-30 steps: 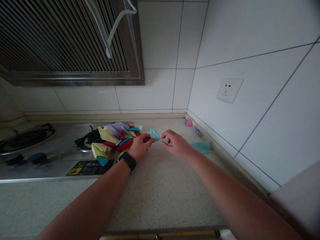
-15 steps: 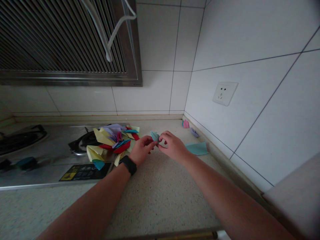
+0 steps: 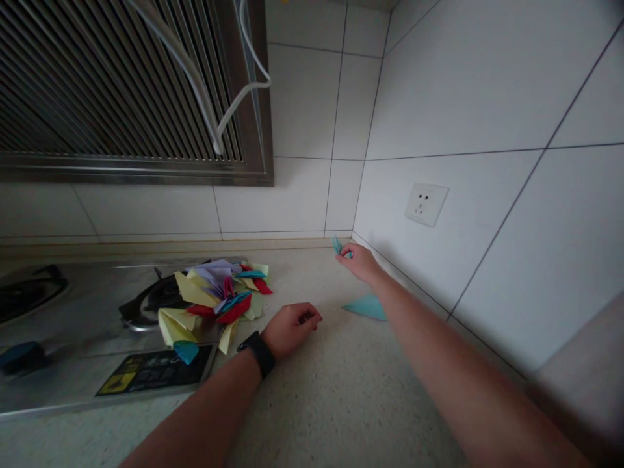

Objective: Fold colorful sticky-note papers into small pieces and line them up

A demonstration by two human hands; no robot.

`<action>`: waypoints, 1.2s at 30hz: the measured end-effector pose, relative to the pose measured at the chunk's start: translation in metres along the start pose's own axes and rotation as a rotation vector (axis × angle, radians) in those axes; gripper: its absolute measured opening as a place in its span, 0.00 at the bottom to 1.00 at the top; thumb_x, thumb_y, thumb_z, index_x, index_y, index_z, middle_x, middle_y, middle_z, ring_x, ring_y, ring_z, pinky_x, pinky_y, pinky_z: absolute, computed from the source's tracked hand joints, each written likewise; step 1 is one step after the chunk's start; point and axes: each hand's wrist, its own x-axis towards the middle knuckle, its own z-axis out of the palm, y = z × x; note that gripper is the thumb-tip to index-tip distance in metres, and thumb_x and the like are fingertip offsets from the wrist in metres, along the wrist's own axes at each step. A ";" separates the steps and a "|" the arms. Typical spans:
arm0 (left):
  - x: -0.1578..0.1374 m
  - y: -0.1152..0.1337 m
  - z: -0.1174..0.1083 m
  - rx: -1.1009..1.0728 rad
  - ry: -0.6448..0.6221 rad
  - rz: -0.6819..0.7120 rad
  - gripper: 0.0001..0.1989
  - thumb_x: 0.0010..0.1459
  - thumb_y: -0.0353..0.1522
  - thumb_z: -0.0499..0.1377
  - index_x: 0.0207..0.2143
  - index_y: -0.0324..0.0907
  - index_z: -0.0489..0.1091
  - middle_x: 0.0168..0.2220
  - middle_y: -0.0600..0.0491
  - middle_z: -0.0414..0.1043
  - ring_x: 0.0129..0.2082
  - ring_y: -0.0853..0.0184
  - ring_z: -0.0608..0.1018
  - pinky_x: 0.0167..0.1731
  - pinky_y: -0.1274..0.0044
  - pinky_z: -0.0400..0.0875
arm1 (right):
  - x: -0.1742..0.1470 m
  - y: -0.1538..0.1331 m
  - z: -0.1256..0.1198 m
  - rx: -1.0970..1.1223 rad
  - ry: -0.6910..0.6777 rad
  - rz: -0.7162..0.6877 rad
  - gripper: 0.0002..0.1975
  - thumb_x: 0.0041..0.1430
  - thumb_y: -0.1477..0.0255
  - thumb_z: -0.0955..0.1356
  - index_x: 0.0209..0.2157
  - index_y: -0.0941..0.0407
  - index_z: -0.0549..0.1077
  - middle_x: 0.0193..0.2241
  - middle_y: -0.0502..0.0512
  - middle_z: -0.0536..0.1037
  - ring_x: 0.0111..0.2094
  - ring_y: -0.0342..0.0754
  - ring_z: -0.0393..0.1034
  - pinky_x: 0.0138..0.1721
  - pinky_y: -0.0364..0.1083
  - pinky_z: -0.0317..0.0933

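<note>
My right hand (image 3: pixel 362 261) reaches to the back corner of the counter and pinches a small light-blue folded paper piece (image 3: pixel 337 245), whose pointed tips stick up past my fingertips. Behind that hand, the spot by the wall is partly hidden. My left hand (image 3: pixel 294 327), with a black watch on the wrist, rests over the counter with fingers loosely curled and a gap inside them, holding nothing. Between the hands and partly under my right forearm lies a flat light-blue paper sheet (image 3: pixel 366 307).
A heap of coloured folded papers (image 3: pixel 214 292) covers part of the gas stove (image 3: pixel 92 338) at the left. Above hangs a range hood (image 3: pixel 136 170) with a white cable (image 3: pixel 195 75) dangling. Tiled walls meet at the corner; a socket (image 3: pixel 426 204) is on the right wall.
My right hand has carried the light-blue folded piece away from my left hand toward the back corner. My left hand has let go of it. The view has shifted slightly.
</note>
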 end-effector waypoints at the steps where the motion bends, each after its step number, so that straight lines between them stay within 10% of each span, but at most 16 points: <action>1: 0.000 0.000 0.000 0.013 -0.005 0.000 0.12 0.59 0.37 0.53 0.35 0.41 0.73 0.29 0.54 0.74 0.28 0.70 0.72 0.28 0.79 0.62 | 0.007 0.003 0.004 -0.113 -0.080 0.048 0.11 0.55 0.62 0.65 0.34 0.53 0.74 0.34 0.52 0.77 0.35 0.46 0.70 0.34 0.43 0.59; 17: 0.001 0.002 -0.004 -0.038 -0.005 -0.032 0.13 0.59 0.39 0.53 0.35 0.41 0.73 0.27 0.54 0.73 0.27 0.69 0.72 0.26 0.79 0.61 | 0.005 0.010 0.053 -0.434 -0.572 0.117 0.31 0.54 0.52 0.64 0.51 0.61 0.71 0.55 0.73 0.66 0.52 0.66 0.65 0.51 0.60 0.57; 28: 0.000 0.005 -0.006 -0.079 -0.034 -0.065 0.13 0.60 0.39 0.53 0.36 0.41 0.72 0.25 0.54 0.72 0.24 0.69 0.71 0.25 0.79 0.61 | 0.002 0.005 0.069 -0.287 -0.759 0.281 0.54 0.46 0.36 0.57 0.66 0.56 0.43 0.67 0.63 0.37 0.63 0.67 0.44 0.60 0.63 0.43; 36: 0.000 0.004 -0.005 -0.089 -0.025 -0.087 0.13 0.59 0.40 0.53 0.35 0.41 0.72 0.25 0.54 0.72 0.24 0.69 0.71 0.25 0.79 0.60 | 0.021 0.030 0.068 -0.268 -0.748 0.248 0.49 0.49 0.38 0.56 0.65 0.53 0.50 0.66 0.63 0.44 0.62 0.67 0.47 0.57 0.64 0.46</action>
